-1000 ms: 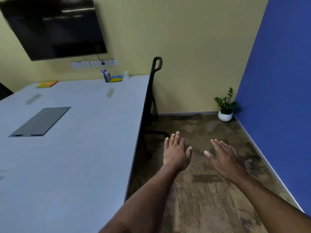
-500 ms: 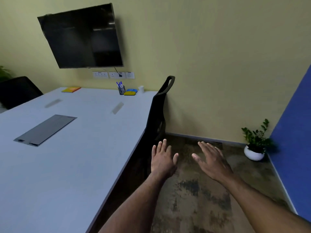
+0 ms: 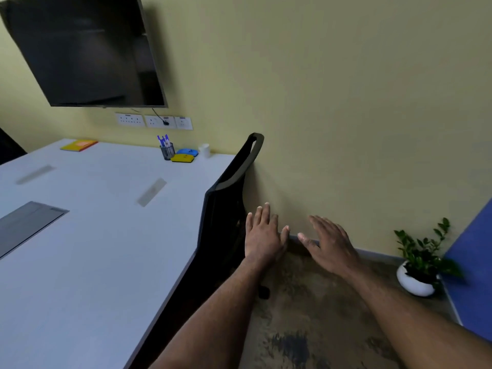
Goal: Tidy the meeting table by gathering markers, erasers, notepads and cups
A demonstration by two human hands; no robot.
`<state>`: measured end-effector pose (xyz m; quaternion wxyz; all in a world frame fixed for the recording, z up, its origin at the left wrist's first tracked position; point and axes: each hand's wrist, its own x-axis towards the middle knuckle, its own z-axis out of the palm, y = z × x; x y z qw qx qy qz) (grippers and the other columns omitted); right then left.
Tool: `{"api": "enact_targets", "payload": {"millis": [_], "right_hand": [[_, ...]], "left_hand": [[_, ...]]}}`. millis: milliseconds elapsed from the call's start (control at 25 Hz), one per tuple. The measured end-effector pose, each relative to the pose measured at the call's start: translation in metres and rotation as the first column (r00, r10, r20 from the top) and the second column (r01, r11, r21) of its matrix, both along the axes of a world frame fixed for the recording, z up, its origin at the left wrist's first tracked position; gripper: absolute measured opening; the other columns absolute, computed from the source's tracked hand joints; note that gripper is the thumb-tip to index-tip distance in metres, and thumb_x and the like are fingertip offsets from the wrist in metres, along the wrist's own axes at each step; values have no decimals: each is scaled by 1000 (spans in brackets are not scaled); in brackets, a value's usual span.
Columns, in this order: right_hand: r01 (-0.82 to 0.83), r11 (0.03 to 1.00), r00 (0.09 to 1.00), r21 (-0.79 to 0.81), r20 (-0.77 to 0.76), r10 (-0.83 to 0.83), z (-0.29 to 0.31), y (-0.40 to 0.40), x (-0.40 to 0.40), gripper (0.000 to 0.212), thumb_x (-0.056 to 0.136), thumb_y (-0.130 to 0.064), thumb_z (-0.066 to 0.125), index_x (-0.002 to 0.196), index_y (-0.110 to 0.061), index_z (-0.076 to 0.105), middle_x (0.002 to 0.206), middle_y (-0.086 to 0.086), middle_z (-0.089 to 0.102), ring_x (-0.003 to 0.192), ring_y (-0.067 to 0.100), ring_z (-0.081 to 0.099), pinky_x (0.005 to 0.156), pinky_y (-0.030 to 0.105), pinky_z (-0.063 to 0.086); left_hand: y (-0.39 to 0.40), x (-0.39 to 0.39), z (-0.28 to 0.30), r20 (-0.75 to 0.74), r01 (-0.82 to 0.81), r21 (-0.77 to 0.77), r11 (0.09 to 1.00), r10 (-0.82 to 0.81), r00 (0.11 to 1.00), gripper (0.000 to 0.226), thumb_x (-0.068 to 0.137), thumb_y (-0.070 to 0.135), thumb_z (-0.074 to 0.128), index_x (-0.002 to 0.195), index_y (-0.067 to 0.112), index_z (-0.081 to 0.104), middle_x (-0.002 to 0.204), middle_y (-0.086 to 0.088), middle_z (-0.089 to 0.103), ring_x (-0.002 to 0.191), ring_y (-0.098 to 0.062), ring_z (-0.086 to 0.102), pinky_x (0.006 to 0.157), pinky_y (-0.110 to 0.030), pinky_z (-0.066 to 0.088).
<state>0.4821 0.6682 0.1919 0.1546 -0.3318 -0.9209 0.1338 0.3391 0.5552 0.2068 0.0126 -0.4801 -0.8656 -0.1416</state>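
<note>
Far beyond both empty hands (image 3: 298, 242), erasers (image 3: 184, 155) at table's (image 3: 106, 235) end.

All the clutter sits at the far end of the white meeting table (image 3: 106, 235), up by the wall. A black mesh pen cup (image 3: 167, 151) stands upright with blue-capped markers (image 3: 163, 140) poking out. Right beside it are 2 erasers, a yellow one (image 3: 182, 158) in front and a blue one (image 3: 188, 152) behind. A small white cup (image 3: 204, 150) stands just right of those. The yellow notepad (image 3: 79, 145) lies flat, well apart to the left.
</note>
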Motion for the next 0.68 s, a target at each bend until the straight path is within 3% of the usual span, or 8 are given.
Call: {"api": "enact_targets", "payload": {"millis": [160, 360, 600, 680], "right_hand": [[41, 999, 999, 3, -1, -41, 11, 84, -44, 70, 93, -63, 31, 150, -21, 29, 156, 0, 31, 144, 18, 25, 118, 38, 18], [4, 1000, 1000, 3, -23, -4, 26, 196, -99, 66, 95, -57, 33, 150, -22, 28, 156, 1, 31, 145, 20, 25, 118, 39, 19], [-158, 984, 981, 84, -100, 166, 65, 370, -205, 64, 96, -56, 35, 146, -16, 35, 152, 4, 39, 141, 22, 31, 115, 40, 24], [-265, 962, 959, 63, -84, 270, 80, 419, -251, 65, 96, -57, 34, 146, -16, 34, 152, 4, 38, 142, 22, 30, 116, 41, 24]], "left_hand": [[100, -49, 21, -53, 67, -28, 997, -69, 996, 64, 101, 54, 21, 151, 15, 30, 165, -7, 3, 152, -23, -1, 121, -44, -5], [220, -97, 47, -87, 120, -13, 993, -121, 989, 64, 101, 53, 21, 151, 15, 29, 165, -6, 2, 152, -23, -2, 123, -45, -2], [356, -196, 90, -159, -71, 62, 996, 80, 984, 63, 101, 52, 24, 150, 14, 31, 164, -6, 8, 152, -24, 2, 123, -44, 0], [395, -228, 104, -121, -189, 72, 979, 196, 973, 63, 101, 53, 25, 151, 14, 31, 164, -6, 10, 152, -23, 3, 122, -44, 0]]}}
